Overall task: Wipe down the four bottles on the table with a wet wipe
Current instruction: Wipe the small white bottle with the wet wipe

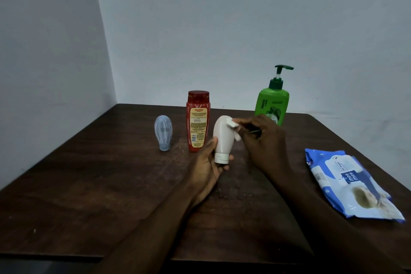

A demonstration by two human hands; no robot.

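My left hand (pixel 208 169) grips a pale pink bottle (pixel 223 138) by its white cap end, lifted above the table with the cap pointing down. My right hand (pixel 262 138) pinches a white wet wipe (pixel 233 125) and holds it against the bottle's upper right side. A small grey-blue bottle (pixel 163 132) stands cap-down at the left. Beside it stands a red bottle (pixel 198 121) with a yellow label. A green pump bottle (pixel 273 102) stands at the back right, partly hidden behind my right hand.
A blue and white pack of wet wipes (pixel 349 181) lies flat near the right edge of the dark wooden table (pixel 100 184). Walls close in behind the table and at its left.
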